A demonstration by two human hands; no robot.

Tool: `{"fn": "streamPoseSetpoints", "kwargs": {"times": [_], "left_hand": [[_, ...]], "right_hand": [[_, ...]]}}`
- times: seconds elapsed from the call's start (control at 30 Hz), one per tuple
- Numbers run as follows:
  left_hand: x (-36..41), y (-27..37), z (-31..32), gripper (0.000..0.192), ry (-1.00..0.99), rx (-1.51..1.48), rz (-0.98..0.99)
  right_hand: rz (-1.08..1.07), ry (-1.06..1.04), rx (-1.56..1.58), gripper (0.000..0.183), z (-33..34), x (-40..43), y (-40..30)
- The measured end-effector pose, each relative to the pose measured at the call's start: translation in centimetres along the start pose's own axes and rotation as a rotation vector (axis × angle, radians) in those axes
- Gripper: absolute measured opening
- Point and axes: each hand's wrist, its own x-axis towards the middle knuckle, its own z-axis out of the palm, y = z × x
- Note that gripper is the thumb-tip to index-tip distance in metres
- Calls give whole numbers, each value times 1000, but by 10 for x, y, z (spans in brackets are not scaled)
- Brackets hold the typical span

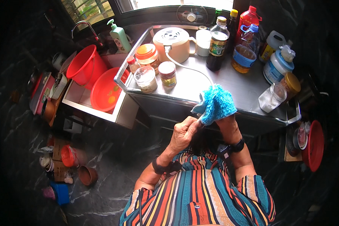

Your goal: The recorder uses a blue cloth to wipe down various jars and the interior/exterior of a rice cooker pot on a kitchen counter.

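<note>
My left hand (184,132) is closed with thumb and fingers on a white power cord (202,116), just below the counter's front edge. A fluffy blue cloth (219,104) is bunched around the cord there. My right hand (226,123) grips this cloth from behind, its fingers mostly hidden by it. From the cloth the cord runs back over the steel countertop (192,82) to a plug in the side of a beige electric pot (173,46). The pot's vented base faces up and its handle points right.
Left on the counter stand an orange-lidded jar (147,53), a clear tub (145,79) and a small jar (167,75). Bottles, including a dark sauce bottle (218,43), and an open glass jar (272,97) stand right. A red bucket (87,66) and red basin (108,90) occupy the sink.
</note>
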Motion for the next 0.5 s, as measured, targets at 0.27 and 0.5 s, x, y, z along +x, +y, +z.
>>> {"fn": "streamPoseSetpoints", "kwargs": {"times": [0.27, 0.5], "left_hand": [[-14, 0, -10, 14, -17, 212, 115], [-24, -14, -23, 13, 11, 243, 32]], "right_hand": [[-24, 33, 304, 38, 20, 7, 38], [676, 152, 1860, 27, 60, 20, 62]]}}
